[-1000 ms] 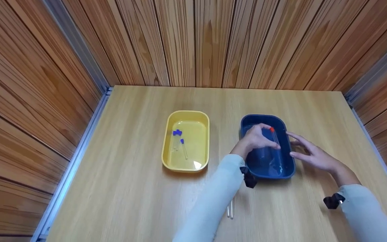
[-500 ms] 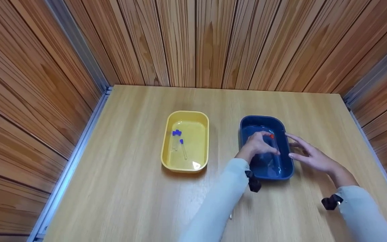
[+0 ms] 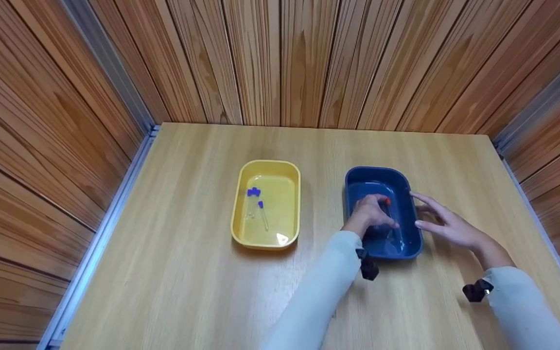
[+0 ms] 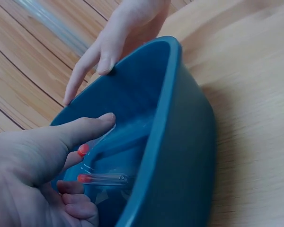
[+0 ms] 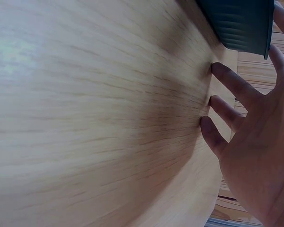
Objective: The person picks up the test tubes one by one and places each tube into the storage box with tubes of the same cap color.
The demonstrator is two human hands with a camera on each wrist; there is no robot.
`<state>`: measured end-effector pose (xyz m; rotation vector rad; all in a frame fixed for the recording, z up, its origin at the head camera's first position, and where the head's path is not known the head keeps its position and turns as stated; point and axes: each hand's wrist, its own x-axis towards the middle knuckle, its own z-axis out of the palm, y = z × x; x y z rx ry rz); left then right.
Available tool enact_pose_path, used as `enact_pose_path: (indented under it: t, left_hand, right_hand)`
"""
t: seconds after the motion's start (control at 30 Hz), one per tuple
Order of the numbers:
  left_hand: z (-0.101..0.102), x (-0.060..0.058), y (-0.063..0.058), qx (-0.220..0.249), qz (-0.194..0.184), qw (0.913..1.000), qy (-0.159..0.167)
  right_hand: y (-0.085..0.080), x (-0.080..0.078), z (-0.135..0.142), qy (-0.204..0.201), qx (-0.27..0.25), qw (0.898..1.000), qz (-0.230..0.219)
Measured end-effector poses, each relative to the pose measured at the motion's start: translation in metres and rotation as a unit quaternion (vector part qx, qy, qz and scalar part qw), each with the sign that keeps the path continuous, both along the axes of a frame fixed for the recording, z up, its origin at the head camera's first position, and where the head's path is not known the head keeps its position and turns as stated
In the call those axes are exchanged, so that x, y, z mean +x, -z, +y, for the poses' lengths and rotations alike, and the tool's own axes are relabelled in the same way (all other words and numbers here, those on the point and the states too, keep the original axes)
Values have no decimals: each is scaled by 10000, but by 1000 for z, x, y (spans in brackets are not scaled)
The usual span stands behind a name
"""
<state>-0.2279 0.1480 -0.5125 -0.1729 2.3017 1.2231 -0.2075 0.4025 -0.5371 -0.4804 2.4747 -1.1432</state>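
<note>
Left hand [image 3: 370, 214] down in the blue tray [image 3: 382, 175], fingers pinching a red-capped tube [image 4: 84, 150].
The tube's cap sits towards twelve o'clock, seen from above; a second red-capped tube [image 4: 103, 178] lies in the same tray. The right hand [image 3: 447, 227] is at the tray's three o'clock, fingers spread apart, thumb and forefinger touching the rim. Over at nine o'clock, the yellow tray [image 3: 284, 204] holds purple-capped tubes [image 3: 263, 216].
</note>
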Motion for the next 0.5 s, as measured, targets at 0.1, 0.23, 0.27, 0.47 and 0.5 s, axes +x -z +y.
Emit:
enact_pose_path:
  t: [0.1,0.23,0.27,0.47,0.5]
  left_hand:
    - [1,1,1,-23,-13,10000,18]
    - [0,2,3,37,45,10000,16]
    - [1,3,4,69,91,9999,24]
    - [1,5,11,35,332,9993,192]
    - [1,6,12,-24,364,9991,229]
  right_hand:
    - [0,0,0,0,0,10000,11]
    - [1,0,0,-11,-24,10000,60]
    - [1,0,0,-19,-36,10000,68]
    - [1,-1,0,-43,-41,10000,40]
    - [0,-2,-1,-36,-23,10000,26]
